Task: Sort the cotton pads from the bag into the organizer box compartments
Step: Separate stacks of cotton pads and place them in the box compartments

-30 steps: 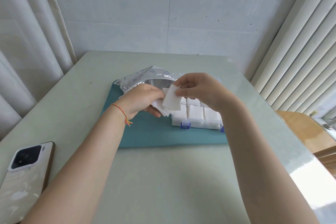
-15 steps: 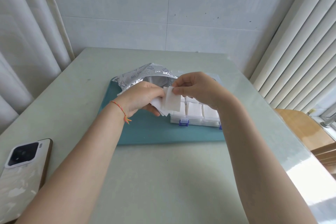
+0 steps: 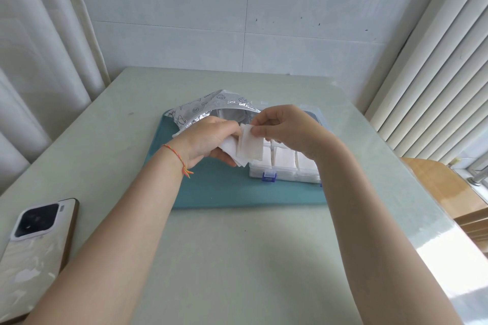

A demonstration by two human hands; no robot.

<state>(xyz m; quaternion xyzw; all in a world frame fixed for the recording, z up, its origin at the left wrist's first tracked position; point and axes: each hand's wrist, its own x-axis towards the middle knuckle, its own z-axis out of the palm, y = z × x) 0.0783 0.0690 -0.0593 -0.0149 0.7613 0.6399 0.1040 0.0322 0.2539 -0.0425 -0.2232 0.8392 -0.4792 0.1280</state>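
My left hand (image 3: 208,140) grips a small stack of white cotton pads (image 3: 232,149) above the teal mat. My right hand (image 3: 286,129) pinches the top edge of one white cotton pad (image 3: 250,145) at the front of that stack. Behind both hands lies the open silver foil bag (image 3: 208,107), its mouth facing me. The clear organizer box (image 3: 287,170) with blue latches sits under my right hand, its visible compartments filled with white pads. Its open lid (image 3: 315,113) shows behind my right hand.
A teal mat (image 3: 224,190) lies under the bag and box on the pale green table (image 3: 237,258). A phone (image 3: 34,245) rests face down at the near left edge. Curtains hang at left, blinds at right, and a wooden chair (image 3: 443,187) stands by the table's right side.
Both hands stay together over the mat. My right hand keeps pinching the front pad, which has shifted slightly against the stack held in my left hand.
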